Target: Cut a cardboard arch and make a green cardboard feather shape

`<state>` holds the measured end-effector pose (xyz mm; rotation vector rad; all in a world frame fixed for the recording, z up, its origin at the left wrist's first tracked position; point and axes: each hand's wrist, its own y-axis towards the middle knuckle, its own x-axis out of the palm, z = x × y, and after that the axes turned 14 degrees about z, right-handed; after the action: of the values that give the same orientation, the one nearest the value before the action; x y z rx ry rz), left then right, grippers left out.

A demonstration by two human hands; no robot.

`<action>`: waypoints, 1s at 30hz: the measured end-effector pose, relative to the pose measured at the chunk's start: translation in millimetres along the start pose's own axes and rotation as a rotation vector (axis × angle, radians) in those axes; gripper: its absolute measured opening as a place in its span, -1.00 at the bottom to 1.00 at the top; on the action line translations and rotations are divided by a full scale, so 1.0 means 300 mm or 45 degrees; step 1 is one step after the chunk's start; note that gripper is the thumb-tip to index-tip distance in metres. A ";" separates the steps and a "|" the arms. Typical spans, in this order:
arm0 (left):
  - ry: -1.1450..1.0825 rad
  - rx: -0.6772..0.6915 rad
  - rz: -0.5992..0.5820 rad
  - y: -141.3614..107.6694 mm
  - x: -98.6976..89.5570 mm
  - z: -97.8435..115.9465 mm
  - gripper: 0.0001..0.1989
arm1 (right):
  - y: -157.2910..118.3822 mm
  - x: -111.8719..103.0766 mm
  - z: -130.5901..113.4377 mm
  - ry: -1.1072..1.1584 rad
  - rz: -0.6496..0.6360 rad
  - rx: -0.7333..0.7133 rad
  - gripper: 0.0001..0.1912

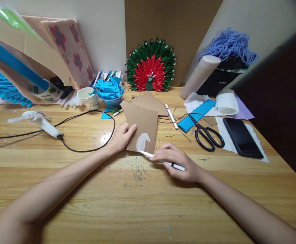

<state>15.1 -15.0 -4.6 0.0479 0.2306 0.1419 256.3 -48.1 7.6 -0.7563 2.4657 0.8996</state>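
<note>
My left hand (121, 135) grips the left edge of a piece of brown cardboard (142, 120), its thumb lying on top. Near the cardboard's lower edge lies a small white curved paper cutout (143, 141), shaped somewhat like a bird's head. My right hand (177, 161) holds a white marker (160, 160) with a black band. The marker's tip meets the lower end of the cutout. Behind the cardboard is a rounded cardboard piece (151, 101), partly covered.
A glue gun (42, 123) with a looping black cord lies left. Black-handled scissors (206, 134), a folded blue strip (196, 115), a capped marker (171, 116) and a phone (243, 137) lie right. A red-green peacock ornament (151, 67) and a bowl of blue scraps (109, 96) stand behind.
</note>
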 end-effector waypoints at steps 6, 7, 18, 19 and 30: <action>-0.041 -0.025 -0.017 0.000 0.001 0.001 -0.60 | -0.001 -0.002 0.008 0.019 0.025 0.007 -0.61; -0.036 -0.024 -0.020 0.000 0.000 0.002 -0.60 | -0.002 -0.002 0.009 0.034 0.015 -0.002 -0.61; -0.025 -0.006 -0.030 0.000 -0.001 0.004 -0.61 | 0.001 -0.003 0.011 -0.003 0.076 0.033 -0.61; -0.025 -0.008 -0.030 0.000 -0.001 0.003 -0.61 | 0.001 -0.003 0.010 -0.007 0.063 0.036 -0.61; -0.012 0.004 -0.050 0.001 0.001 0.004 -0.58 | 0.003 -0.003 0.002 -0.022 -0.045 0.129 -0.58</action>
<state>15.7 -14.8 -3.4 0.0469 0.2218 0.1021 256.5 -46.9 8.2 -0.7515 2.4545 0.7588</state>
